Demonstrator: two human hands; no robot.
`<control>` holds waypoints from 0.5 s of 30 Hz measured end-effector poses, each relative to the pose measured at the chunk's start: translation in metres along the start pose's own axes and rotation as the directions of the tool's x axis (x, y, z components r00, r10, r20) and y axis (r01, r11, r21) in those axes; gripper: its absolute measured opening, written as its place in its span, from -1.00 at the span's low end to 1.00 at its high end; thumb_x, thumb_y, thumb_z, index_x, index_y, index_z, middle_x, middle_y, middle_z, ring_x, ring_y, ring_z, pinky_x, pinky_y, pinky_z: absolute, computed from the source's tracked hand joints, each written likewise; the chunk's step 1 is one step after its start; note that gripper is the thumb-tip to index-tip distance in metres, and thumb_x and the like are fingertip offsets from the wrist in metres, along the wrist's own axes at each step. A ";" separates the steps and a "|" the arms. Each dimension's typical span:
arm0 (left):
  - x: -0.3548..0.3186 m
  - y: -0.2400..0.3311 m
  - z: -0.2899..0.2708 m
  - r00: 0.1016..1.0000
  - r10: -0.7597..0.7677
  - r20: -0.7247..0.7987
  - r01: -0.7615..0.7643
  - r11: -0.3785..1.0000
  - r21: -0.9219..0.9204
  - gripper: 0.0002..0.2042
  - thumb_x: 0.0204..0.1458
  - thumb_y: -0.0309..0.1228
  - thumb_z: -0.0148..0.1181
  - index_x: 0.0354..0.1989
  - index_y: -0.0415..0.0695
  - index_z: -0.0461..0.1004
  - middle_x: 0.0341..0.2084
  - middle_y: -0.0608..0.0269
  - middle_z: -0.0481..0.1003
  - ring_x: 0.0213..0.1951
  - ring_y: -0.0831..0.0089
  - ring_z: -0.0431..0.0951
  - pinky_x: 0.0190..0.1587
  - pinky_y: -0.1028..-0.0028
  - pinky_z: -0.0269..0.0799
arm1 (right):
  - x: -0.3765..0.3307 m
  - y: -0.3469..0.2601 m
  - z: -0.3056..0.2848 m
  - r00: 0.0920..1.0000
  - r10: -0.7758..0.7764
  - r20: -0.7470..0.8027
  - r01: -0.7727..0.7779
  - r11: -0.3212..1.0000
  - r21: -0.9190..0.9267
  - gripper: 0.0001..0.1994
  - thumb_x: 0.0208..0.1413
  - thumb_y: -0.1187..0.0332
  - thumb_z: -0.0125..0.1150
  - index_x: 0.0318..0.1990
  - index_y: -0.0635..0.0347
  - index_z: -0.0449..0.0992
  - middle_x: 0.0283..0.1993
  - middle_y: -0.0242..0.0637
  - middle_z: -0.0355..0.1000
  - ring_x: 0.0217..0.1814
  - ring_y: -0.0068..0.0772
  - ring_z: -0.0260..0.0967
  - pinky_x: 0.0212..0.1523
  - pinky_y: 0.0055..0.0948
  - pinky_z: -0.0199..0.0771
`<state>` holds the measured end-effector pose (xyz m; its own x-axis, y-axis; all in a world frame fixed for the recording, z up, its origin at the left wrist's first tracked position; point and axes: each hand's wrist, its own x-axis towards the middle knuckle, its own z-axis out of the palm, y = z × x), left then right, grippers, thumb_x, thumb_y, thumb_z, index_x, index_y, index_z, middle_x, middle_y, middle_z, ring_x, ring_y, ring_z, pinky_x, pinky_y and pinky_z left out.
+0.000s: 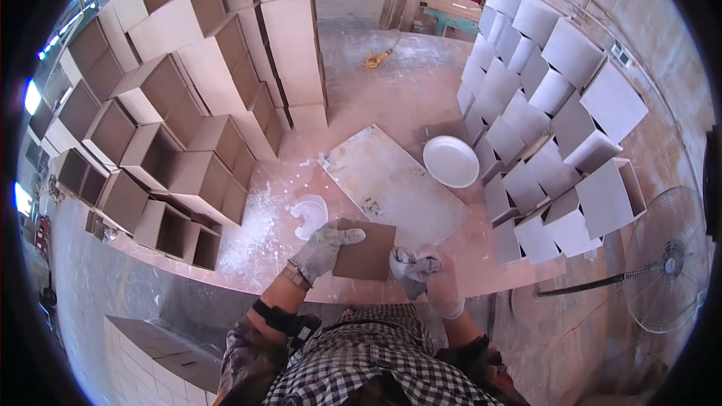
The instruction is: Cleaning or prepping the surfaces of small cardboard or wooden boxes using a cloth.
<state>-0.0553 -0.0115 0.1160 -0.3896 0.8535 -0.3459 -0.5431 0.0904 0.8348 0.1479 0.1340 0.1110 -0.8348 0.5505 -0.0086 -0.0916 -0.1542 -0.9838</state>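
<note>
I hold a flat brown square slab (370, 252) above the front edge of a dusty pinkish table (391, 98). My left hand (322, 249), in a grey work glove, grips the slab's left edge. My right hand (423, 271), in a pale glove, presses a crumpled cloth (412, 261) against the slab's right edge. A broken white plaster piece (309, 214) lies on the table just beyond my left hand, amid white powder.
A dusty flat board (391, 180) lies mid-table with a white round plate (450, 161) beside it. Stacks of brown open box moulds (173, 158) fill the left, pale ones (549, 128) the right. A standing fan (665, 259) is at lower right.
</note>
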 end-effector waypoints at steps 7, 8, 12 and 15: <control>0.023 -0.014 0.012 0.976 -0.220 0.014 0.219 0.964 -0.149 -0.70 0.04 -0.40 0.15 -0.08 -0.30 0.41 -0.20 0.15 0.49 -0.22 0.42 0.53 -0.15 0.48 0.48 | 0.025 0.024 0.012 0.983 -0.134 0.122 0.178 0.843 -0.508 -0.62 -0.26 0.69 -0.01 -0.19 0.17 0.38 -0.20 -0.13 0.40 -0.14 -0.09 0.39 -0.16 -0.27 0.39; 0.025 -0.016 0.011 0.974 -0.224 0.017 0.224 0.963 -0.150 -0.70 0.04 -0.40 0.15 -0.08 -0.30 0.41 -0.20 0.15 0.49 -0.22 0.42 0.53 -0.15 0.48 0.48 | 0.027 0.032 0.012 0.976 -0.172 0.131 0.217 0.794 -0.568 -0.62 -0.27 0.67 -0.01 -0.19 0.16 0.37 -0.20 -0.09 0.40 -0.14 0.00 0.37 -0.19 -0.20 0.38; 0.020 -0.023 0.002 0.994 -0.103 0.023 0.103 0.995 0.014 -0.59 0.03 -0.30 0.19 -0.01 -0.31 0.35 -0.14 0.16 0.46 -0.17 0.43 0.50 -0.10 0.47 0.43 | 0.024 0.036 0.022 0.964 -0.258 0.057 0.201 0.573 -0.795 -0.68 -0.23 0.68 0.05 -0.24 0.19 0.38 -0.28 -0.09 0.42 -0.20 -0.01 0.41 -0.24 -0.23 0.40; -0.001 -0.023 0.000 0.983 0.030 0.179 -0.044 0.996 0.074 -0.50 -0.01 -0.25 0.24 0.04 -0.29 0.31 -0.09 0.18 0.42 -0.10 0.45 0.43 -0.04 0.48 0.37 | 0.022 0.043 0.017 0.948 -0.319 0.015 0.209 0.584 -0.785 -0.66 -0.27 0.68 0.00 -0.24 0.20 0.38 -0.29 -0.04 0.41 -0.21 0.10 0.36 -0.23 -0.15 0.36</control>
<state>-0.0429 -0.0144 0.0969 -0.2664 0.9340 -0.2382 -0.4688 0.0904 0.8787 0.1157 0.1254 0.0717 -0.7699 0.5588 0.3083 0.1984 0.6688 -0.7165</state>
